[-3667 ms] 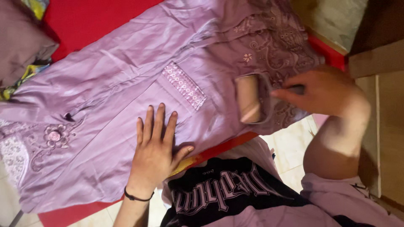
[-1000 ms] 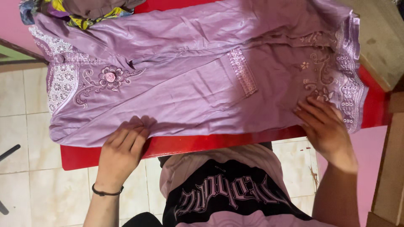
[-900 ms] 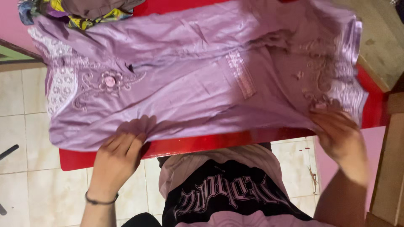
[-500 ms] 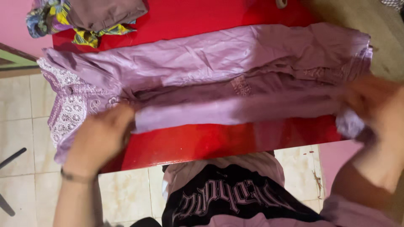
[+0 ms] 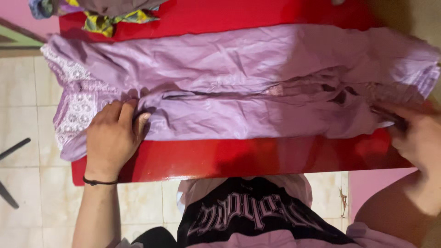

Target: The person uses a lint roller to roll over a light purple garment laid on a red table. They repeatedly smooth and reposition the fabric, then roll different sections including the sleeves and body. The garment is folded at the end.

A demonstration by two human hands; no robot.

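At the upper left of the frame a heap of crumpled cloth, brown with yellow and blue print (image 5: 108, 11), lies on the far edge of the glossy red table (image 5: 239, 158); no box or basket shows. Below it, the lilac satin garment with white lace trim (image 5: 239, 87) lies flat on the table, folded lengthwise, its long axis running left to right across the frame, the lace end pointing left and hanging just past the table's edge. At lower left the left hand (image 5: 110, 138), a thin black band on its wrist, rests palm down on the garment beside the lace, fingers (image 5: 126, 112) loosely curled and pinching a fold of cloth. At the right edge the right hand (image 5: 415, 138) is blurred; its fingers touch the garment's embroidered end, but whether they grip it I cannot tell.
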